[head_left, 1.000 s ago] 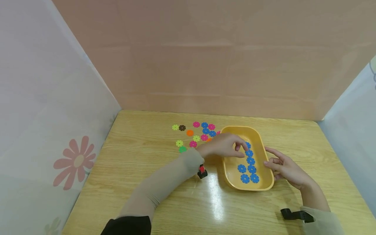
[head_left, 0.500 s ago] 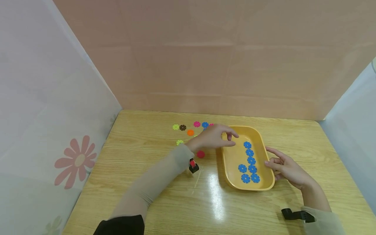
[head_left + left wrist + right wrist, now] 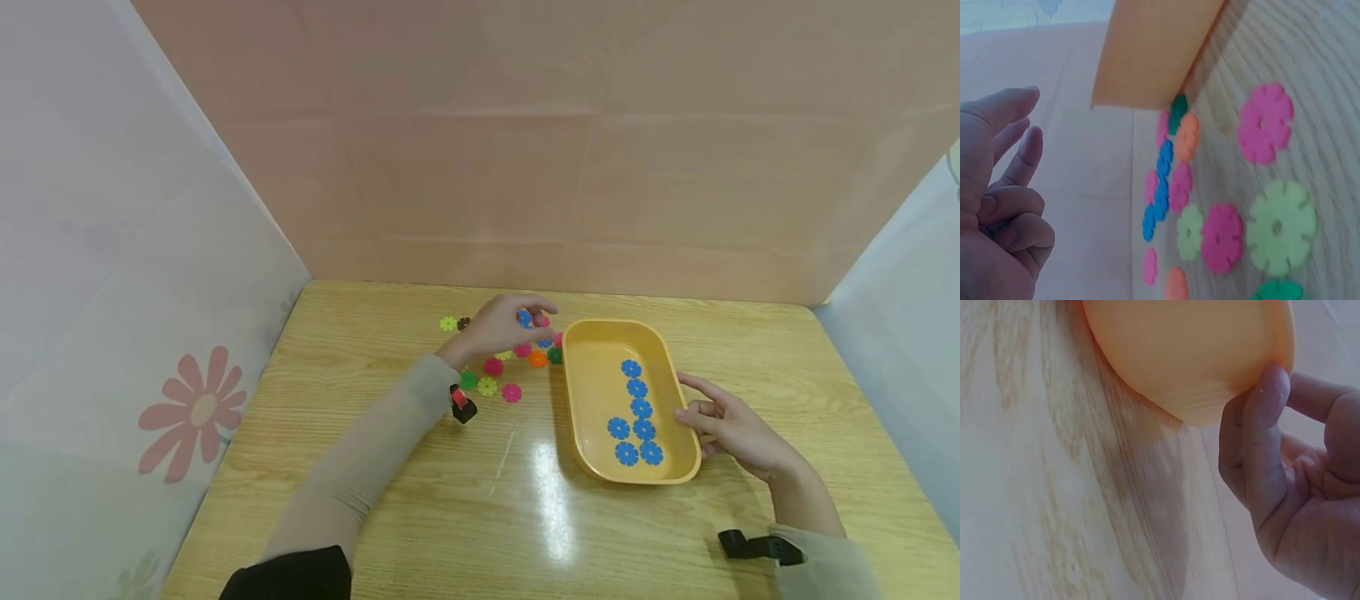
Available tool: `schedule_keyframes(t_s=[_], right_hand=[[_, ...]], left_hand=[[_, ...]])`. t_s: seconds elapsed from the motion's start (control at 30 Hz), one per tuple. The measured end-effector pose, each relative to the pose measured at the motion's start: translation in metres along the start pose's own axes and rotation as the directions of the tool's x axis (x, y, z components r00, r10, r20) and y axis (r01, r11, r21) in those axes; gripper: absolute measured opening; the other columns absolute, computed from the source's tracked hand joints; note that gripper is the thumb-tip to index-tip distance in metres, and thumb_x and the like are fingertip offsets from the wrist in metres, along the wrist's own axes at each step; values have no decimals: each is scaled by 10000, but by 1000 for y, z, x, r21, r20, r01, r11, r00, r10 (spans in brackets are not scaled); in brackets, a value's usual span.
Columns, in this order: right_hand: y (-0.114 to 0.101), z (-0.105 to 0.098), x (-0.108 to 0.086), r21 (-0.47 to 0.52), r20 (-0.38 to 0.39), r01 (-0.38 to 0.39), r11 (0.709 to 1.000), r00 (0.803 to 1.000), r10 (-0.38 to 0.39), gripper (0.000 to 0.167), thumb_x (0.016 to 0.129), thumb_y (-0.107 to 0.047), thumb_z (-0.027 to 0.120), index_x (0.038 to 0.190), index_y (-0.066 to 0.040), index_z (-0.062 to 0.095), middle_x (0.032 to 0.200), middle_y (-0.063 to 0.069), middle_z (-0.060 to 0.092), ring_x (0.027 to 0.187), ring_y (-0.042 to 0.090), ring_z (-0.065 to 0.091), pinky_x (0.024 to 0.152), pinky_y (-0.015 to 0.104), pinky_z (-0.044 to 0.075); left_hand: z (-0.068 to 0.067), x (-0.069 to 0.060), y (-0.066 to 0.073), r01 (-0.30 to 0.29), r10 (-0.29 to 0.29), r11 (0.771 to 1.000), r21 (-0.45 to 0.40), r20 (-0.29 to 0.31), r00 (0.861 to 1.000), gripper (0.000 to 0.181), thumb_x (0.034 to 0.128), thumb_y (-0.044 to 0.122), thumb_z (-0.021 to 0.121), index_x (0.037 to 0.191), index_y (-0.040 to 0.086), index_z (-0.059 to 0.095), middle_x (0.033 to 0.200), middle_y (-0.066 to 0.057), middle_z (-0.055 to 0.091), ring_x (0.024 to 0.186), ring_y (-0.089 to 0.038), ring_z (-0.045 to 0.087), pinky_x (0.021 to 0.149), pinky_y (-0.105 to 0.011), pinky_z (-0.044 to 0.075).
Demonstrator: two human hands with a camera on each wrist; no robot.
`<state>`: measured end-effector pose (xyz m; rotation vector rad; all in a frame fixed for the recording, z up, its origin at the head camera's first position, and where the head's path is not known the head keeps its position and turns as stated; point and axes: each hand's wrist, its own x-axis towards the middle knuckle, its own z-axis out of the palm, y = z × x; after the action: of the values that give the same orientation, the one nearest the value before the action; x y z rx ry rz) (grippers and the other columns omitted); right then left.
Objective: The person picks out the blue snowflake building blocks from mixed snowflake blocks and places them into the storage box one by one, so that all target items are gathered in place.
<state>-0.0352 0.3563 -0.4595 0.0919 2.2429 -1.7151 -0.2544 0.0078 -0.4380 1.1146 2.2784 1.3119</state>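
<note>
My left hand point(image 3: 491, 327) hovers over several notched plastic discs on the table, with thumb and forefinger apart. Nothing lies between its fingers point(image 3: 1034, 147) in the left wrist view. A blue disc point(image 3: 524, 317) shows through the gap between thumb and forefinger in the head view. To the right stands a yellow tray point(image 3: 596, 383) holding several blue discs point(image 3: 643, 430). My right hand point(image 3: 738, 433) grips the tray's right edge, its thumb at the rim; the right wrist view shows fingertips point(image 3: 1267, 394) against the tray's wall.
Loose discs lie left of the tray, among them a pink disc point(image 3: 512, 392), a yellow-green disc point(image 3: 487, 386) and an orange disc point(image 3: 538, 359). The wooden table point(image 3: 450, 500) ends at a beige back panel point(image 3: 465, 167). A pale panel point(image 3: 135, 275) stands at the left.
My left hand has moved left from above the tray to the loose discs. My right hand stays on the tray, which stands in nearly the same place.
</note>
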Motion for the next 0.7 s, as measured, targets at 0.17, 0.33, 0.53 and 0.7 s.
schedule_keyframes(t_s=[0.17, 0.33, 0.53, 0.7], right_hand=[[-2, 0, -1, 5, -1, -1, 1000, 1000, 1, 754, 1072, -145, 596, 1645, -18, 122, 1019, 235, 648, 803, 316, 730, 606, 456, 611], [-2, 0, -3, 16, 2, -2, 1000, 1000, 2, 752, 1074, -145, 592, 1647, -23, 120, 1008, 233, 651, 808, 325, 732, 609, 460, 613], [0, 1, -3, 23, 17, 7, 1000, 1000, -7, 741, 1079, -142, 582, 1646, -24, 119, 1000, 236, 641, 802, 339, 729, 610, 472, 612], [0, 2, -2, 22, 19, 5, 1000, 1000, -6, 744, 1082, -148, 579, 1649, -31, 113, 1004, 249, 636, 805, 346, 730, 616, 475, 612]], left_hand=[[-7, -2, -17, 61, -59, 997, 38, -38, 998, 350, 972, 333, 763, 1300, 225, 706, 1027, 63, 655, 915, -231, 607, 708, -330, 508], [-5, -1, -32, 115, -109, 990, 84, -81, 991, 387, 961, 328, 776, 1296, 145, 710, 1027, 68, 659, 940, -190, 629, 767, -343, 531], [4, 3, -47, 201, -191, 971, 128, -85, 978, 411, 934, 376, 800, 1281, 170, 720, 1119, 48, 688, 971, -142, 620, 834, -369, 540], [10, 3, -53, 240, -231, 957, 161, -72, 970, 444, 910, 395, 821, 1292, 190, 722, 1142, 57, 680, 1015, -119, 600, 895, -353, 522]])
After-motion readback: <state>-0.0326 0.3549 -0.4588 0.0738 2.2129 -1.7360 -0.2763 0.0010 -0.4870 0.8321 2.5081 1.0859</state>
